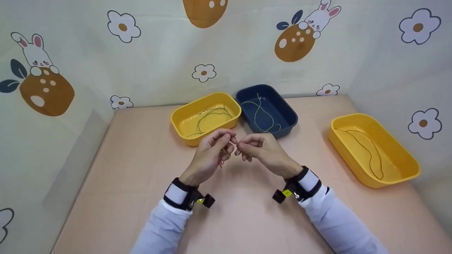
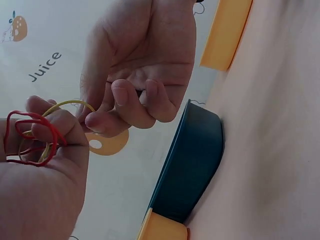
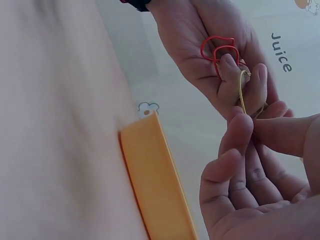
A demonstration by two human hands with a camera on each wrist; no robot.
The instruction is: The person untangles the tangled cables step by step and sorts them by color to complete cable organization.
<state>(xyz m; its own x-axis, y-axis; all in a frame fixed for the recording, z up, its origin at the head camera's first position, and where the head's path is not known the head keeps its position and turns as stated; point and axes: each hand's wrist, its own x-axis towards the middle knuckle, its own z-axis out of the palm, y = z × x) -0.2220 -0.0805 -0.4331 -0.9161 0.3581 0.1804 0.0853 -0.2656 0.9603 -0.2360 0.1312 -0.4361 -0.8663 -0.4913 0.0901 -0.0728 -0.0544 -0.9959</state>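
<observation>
Above the middle of the table, my two hands meet fingertip to fingertip. Looped around the fingers of my left hand (image 1: 208, 155) is a red string (image 2: 53, 155), gripped together with a thin yellow string (image 2: 70, 102). Between thumb and forefinger, my right hand (image 1: 272, 151) pinches part of that yellow string, which arcs across the short gap between the hands. Its other fingers are loosely curled. Parts of both strings are hidden within the left hand's fingers.
Behind the hands stand a yellow tray (image 1: 182, 135) holding green string (image 1: 198, 122) and a dark blue tray (image 1: 284, 118) holding pale string (image 1: 255, 120). Another yellow tray (image 1: 399, 160) at the right holds a dark thin string (image 1: 381, 167). A patterned cloth backdrop (image 1: 159, 63) rises behind the table.
</observation>
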